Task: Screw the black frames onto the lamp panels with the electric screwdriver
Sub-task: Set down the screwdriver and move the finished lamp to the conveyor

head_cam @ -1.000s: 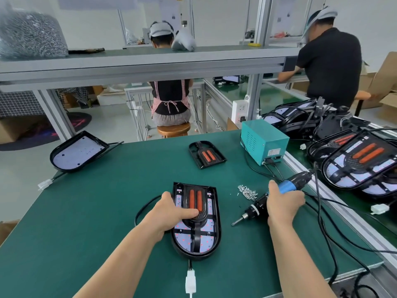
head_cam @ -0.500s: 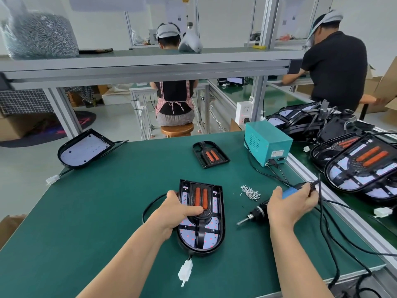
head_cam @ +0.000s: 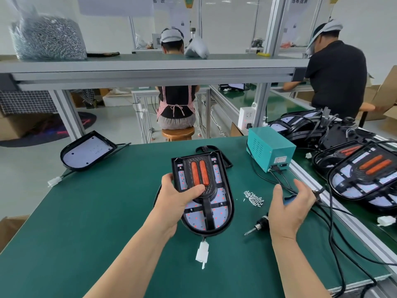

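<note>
My left hand (head_cam: 178,197) grips the left edge of a lamp panel (head_cam: 217,214) with a black frame and two orange strips on it, thumb pressed on the frame, lifting it off the green table (head_cam: 86,222). Its white plug (head_cam: 202,253) hangs at the near end. My right hand (head_cam: 289,206) hovers open, fingers spread, just above the electric screwdriver (head_cam: 258,224), which lies on the table with its bit pointing near-left. A small heap of screws (head_cam: 254,198) lies between the panel and my right hand.
A bare lamp panel (head_cam: 87,150) lies at the table's far left corner. A teal power box (head_cam: 271,152) stands at the back right, with cables (head_cam: 335,237) trailing across the right side. Assembled lamps (head_cam: 363,177) are stacked on the right. Two people work at benches behind.
My right hand has let go of the screwdriver, which now lies on the table. My left hand has raised the framed panel and carried it farther away, covering the spare frame behind.
</note>
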